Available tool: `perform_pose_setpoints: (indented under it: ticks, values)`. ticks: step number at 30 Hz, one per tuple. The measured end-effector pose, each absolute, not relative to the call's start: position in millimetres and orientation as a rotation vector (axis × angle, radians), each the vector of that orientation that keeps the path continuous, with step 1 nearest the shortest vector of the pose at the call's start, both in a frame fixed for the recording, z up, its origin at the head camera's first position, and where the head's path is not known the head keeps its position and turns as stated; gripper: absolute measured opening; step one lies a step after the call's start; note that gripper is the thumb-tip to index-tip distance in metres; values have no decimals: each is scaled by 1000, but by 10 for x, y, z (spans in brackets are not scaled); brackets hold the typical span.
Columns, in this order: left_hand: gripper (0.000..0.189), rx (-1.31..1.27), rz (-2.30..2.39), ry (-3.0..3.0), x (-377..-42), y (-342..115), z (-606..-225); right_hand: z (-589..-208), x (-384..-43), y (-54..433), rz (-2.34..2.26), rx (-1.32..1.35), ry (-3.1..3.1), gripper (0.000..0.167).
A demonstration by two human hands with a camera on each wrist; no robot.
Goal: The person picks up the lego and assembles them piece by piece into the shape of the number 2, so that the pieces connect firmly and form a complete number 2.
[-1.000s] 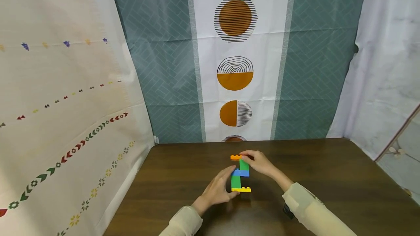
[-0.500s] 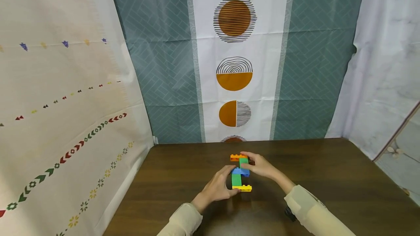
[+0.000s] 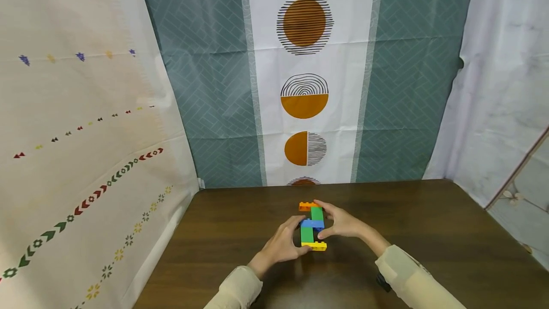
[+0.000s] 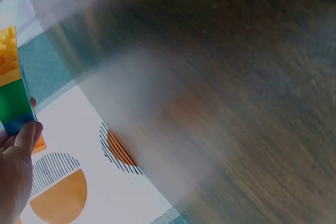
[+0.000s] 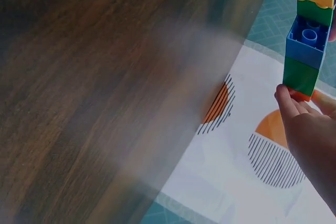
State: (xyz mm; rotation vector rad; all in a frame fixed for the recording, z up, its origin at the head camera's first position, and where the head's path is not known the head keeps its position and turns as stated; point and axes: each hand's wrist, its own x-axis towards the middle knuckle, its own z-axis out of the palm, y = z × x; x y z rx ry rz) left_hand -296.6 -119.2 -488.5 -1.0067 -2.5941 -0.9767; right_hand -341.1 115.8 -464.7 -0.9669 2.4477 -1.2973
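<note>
A stepped stack of toy building bricks (image 3: 312, 223) stands between my two hands in the head view, with orange, green, blue, green and yellow bricks from top to bottom. My left hand (image 3: 279, 247) holds its lower left side, fingers by the blue brick (image 4: 20, 123) and thumb at the yellow brick (image 3: 314, 246). At the upper right, my right hand (image 3: 344, 222) spans the stack with fingertips at the orange brick (image 3: 308, 206) and thumb near the blue brick's underside. The right wrist view shows fingertips (image 5: 284, 95) against the orange end. Thumb contact is unclear.
A dark brown wooden table (image 3: 240, 213) lies under the hands. A patterned curtain (image 3: 214, 108) hangs behind its far edge, with a cream cloth (image 3: 86, 132) on the left and a pale cloth (image 3: 502, 85) on the right.
My right thumb has moved down from the upper green brick to below the blue one, while its fingertips remain at the orange brick. The left hand keeps its hold, and the stack has tilted slightly.
</note>
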Motion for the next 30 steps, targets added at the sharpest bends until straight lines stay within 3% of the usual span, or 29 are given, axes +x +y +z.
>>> perform_pose_setpoints:
  ticks: [11,30]
  values:
    - [73,-976,-1025,-2638,-2991,-1170,-4948,-4704,-3447,1155,-1248,-927,2531,77]
    - [77,-870,-1018,-2812,-3143,-1160,-5126,-4926,-3586,1046,-1183,-785,2509,77]
